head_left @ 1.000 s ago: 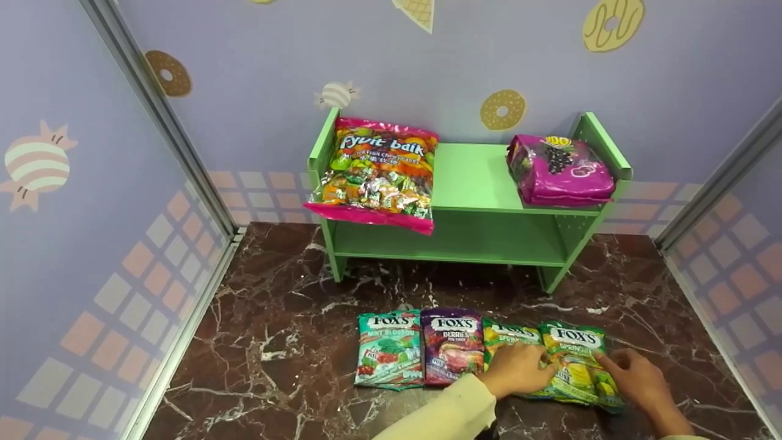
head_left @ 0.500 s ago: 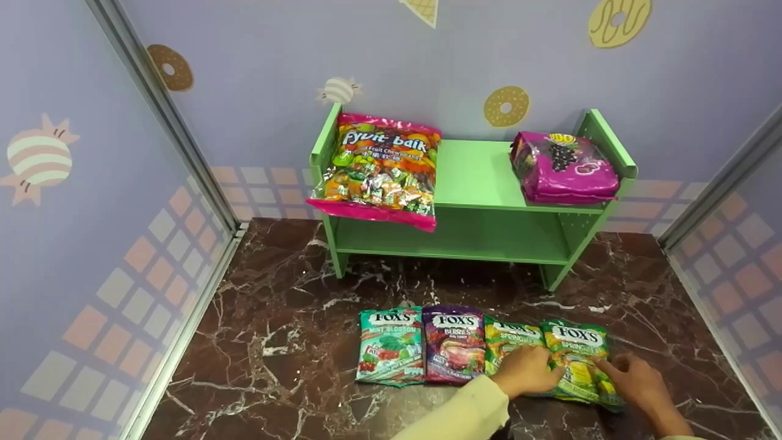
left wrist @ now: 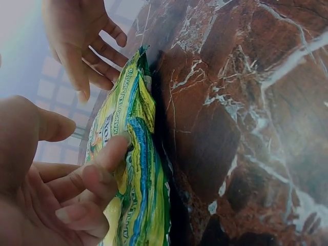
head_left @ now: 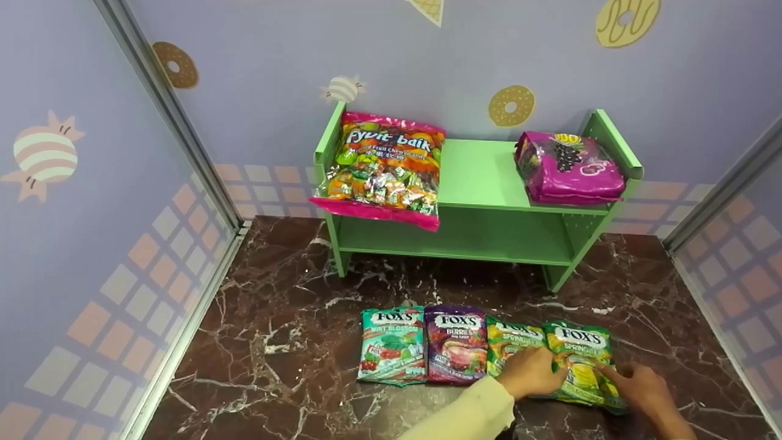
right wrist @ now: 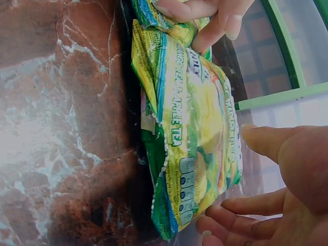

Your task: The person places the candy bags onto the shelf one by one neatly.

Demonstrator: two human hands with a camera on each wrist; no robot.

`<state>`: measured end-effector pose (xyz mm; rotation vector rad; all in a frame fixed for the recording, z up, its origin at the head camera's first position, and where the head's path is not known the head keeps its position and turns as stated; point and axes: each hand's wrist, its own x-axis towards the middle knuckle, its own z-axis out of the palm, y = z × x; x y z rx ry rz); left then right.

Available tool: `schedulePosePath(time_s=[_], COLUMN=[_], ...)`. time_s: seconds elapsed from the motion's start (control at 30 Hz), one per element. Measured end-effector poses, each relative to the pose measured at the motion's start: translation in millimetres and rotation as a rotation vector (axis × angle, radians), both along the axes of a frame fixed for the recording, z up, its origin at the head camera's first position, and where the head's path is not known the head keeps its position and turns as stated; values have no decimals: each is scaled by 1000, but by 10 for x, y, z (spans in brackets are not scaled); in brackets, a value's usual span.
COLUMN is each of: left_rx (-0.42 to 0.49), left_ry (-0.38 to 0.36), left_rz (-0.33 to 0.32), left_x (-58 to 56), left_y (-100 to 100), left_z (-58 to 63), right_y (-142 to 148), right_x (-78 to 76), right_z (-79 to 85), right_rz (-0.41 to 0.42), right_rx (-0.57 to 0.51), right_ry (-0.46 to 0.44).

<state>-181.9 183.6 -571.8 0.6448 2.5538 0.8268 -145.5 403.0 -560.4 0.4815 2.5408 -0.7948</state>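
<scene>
Right-end Spring Tea pack: lying on the marbled surface toward its right edge, between the two hands
Left hand: over the lower part of the other Spring Tea pack, fingers loosely bent; in the left wrist view we see a fingertip on a wrapper, touching rather than gripping
Right hand: at the right-end pack's right side, fingers relaxed and slightly bent, thumb held away from them
Row: we count four Fox's packs side by side, Berries pack left of the Spring Tea pair, Mint Blossom pack at the left end
Green shelf: near the surface's back edge, behind the row
Shelf top: fruit candy bag at left, overhanging the front edge; purple bag at right
</scene>
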Motion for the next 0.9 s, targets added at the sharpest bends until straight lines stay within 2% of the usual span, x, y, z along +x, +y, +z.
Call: schedulePosePath(time_s=[0.23, 0.37, 0.67, 0.9], left_rx=[-84, -88, 62, 131], left_ry=[-7, -36, -255, -329], left_rz=[16, 28, 30, 74], left_x=[18, 7, -51, -83], left_y=[60, 81, 89, 104], left_z=[-16, -39, -67, -85], right_y=[7, 17, 27, 37], right_x=[11, -2, -8, -6], right_z=[-45, -62, -83, -115], right_rz=[21, 17, 1, -16], right_rx=[-3, -10, -19, -27], right_ry=[-16, -3, -1, 5])
